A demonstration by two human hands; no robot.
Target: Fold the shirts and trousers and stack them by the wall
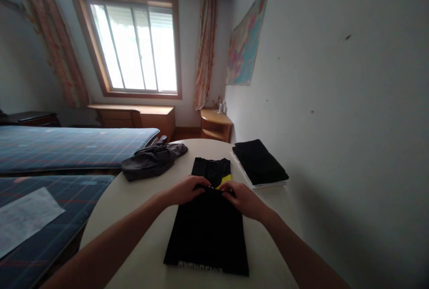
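A narrow, folded black shirt point(209, 231) lies lengthwise on the round white table point(134, 231), with pale lettering along its near edge and a yellow patch near the far end. My left hand point(187, 189) pinches a fold of the cloth at its left side, past the middle. Opposite it, my right hand point(243, 197) grips the same fold by the yellow patch. Both sets of fingers are closed on the fabric, the tips partly hidden in it. To the right lies a flat stack of folded black cloth point(259, 161) with a white layer beneath.
A crumpled dark grey garment point(152, 161) lies at the table's left edge. Two plaid mattresses point(77, 148) are on the left, the nearer one bearing a sheet of paper point(30, 215). The white wall point(351, 146) runs close along the right. A corner shelf point(216, 121) stands behind the table.
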